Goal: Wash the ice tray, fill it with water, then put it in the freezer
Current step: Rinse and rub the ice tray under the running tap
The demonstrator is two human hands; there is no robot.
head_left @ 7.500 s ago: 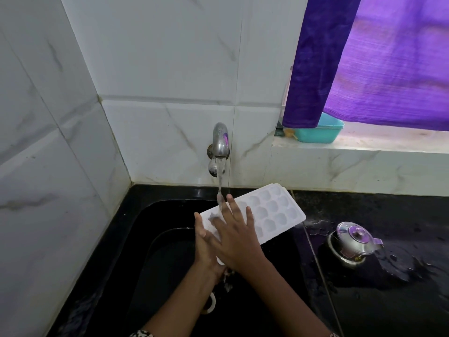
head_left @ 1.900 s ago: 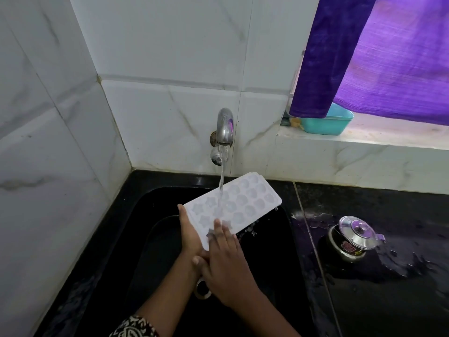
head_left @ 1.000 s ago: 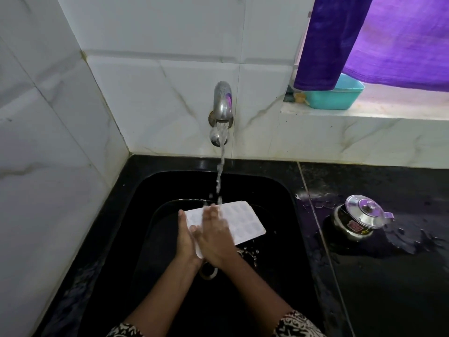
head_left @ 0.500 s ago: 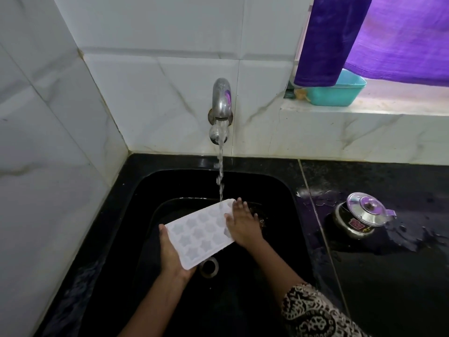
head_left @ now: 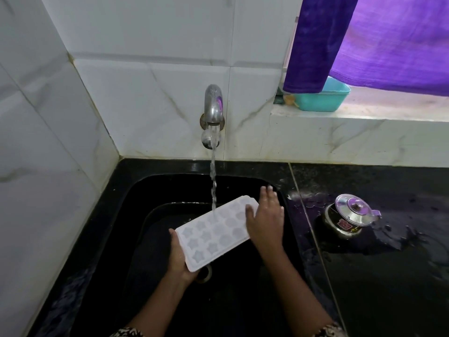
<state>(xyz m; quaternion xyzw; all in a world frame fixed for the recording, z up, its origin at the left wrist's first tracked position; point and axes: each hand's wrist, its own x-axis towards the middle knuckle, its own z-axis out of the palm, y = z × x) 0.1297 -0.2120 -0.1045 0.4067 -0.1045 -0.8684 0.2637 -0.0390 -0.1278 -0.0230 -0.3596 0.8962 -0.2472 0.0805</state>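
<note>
We hold the ice tray [head_left: 213, 232] tilted, cups up, over the sink [head_left: 150, 195], left hand [head_left: 178, 256] gripping its near end from below, right hand [head_left: 266, 222] resting straight-fingered on the far end, so the stream [head_left: 213, 181] from the tap [head_left: 213, 105] likely rinses the cups.

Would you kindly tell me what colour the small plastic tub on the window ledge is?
The rectangular plastic tub is teal; head view.

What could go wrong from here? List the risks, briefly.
1. The ice tray looks tilted under the water stream; water may run off rather than fill the cells.
2. Wet and held only at its ends by the left hand and right hand, it could slip into the sink.
</note>
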